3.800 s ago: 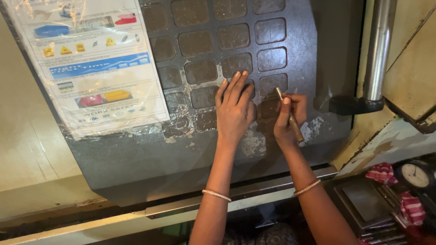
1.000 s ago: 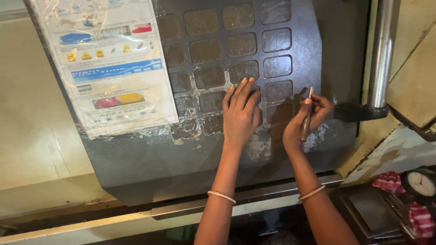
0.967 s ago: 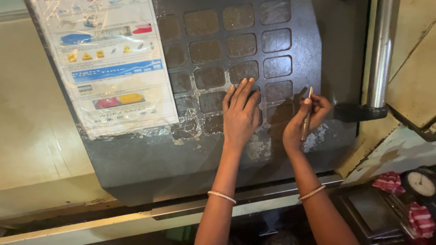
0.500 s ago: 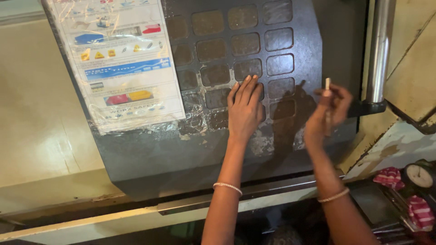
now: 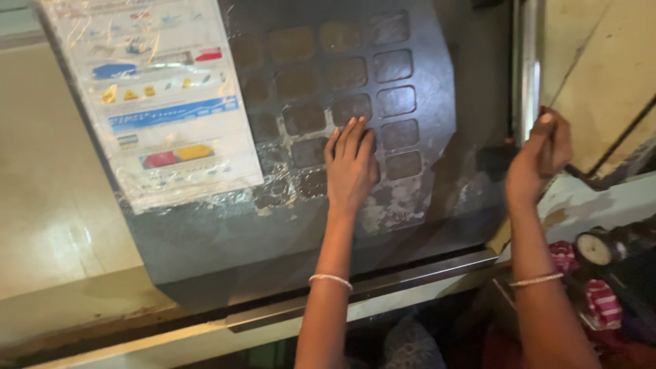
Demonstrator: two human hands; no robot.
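Observation:
My left hand [image 5: 351, 167] lies flat, fingers together, on a dark worn panel [image 5: 205, 239] with a grid of square button pads [image 5: 395, 101]. Its fingertips rest on the pads near the middle of the grid. My right hand [image 5: 538, 161] is off to the right, beyond the panel's edge and close to a shiny metal bar [image 5: 527, 68]. It is closed around a thin brown stick [image 5: 546, 140] held upright. Both wrists wear thin bangles.
A laminated sheet [image 5: 157, 102] with coloured pictures is taped over the panel's left part. A cream machine wall [image 5: 48, 225] lies to the left. A metal rail [image 5: 383, 290] runs below. At the lower right sit a round dial [image 5: 593, 249] and red-and-white cloths [image 5: 601, 304].
My right hand has moved right and up with the stick, away from the button pads to beside the metal bar. My left hand has stayed flat on the pads.

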